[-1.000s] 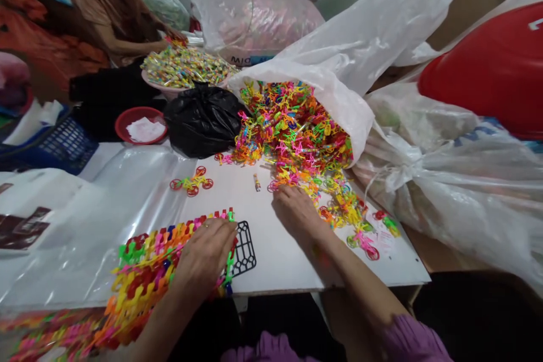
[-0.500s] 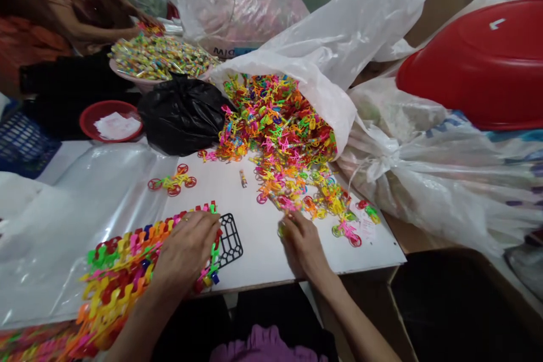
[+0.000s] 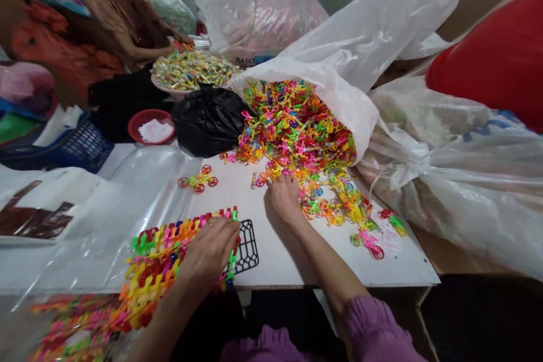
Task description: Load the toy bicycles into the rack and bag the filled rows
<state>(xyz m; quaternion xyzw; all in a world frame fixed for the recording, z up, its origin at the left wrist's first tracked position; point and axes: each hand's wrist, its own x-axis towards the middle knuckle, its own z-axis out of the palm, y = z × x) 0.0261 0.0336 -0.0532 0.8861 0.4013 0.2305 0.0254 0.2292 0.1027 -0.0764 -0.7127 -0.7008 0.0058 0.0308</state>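
My left hand (image 3: 208, 251) lies palm down on a long row of interlocked bright plastic toy pieces (image 3: 156, 260), holding its end against a black plastic grid (image 3: 247, 246) on the white board (image 3: 275, 249). My right hand (image 3: 283, 198) reaches forward, fingers curled into the edge of a big heap of small multicoloured plastic toy bicycles (image 3: 297, 136). What the fingers grip is hidden. The heap spills out of a large white plastic sack (image 3: 360, 51). One loose toy bicycle (image 3: 198, 180) lies apart to the left.
A black plastic bag (image 3: 207, 119) sits behind the board. A red bowl (image 3: 150, 124) holds paper. Another person (image 3: 127, 17) works at a basin of wrapped sweets (image 3: 190, 68). Tied clear sacks (image 3: 458, 181) and a red basin (image 3: 496, 56) crowd the right. Clear sheeting (image 3: 106, 209) covers the left.
My right hand pulled back towards the board's front edge, then reached forward again into the heap's edge. My left hand stayed on the row of pieces.
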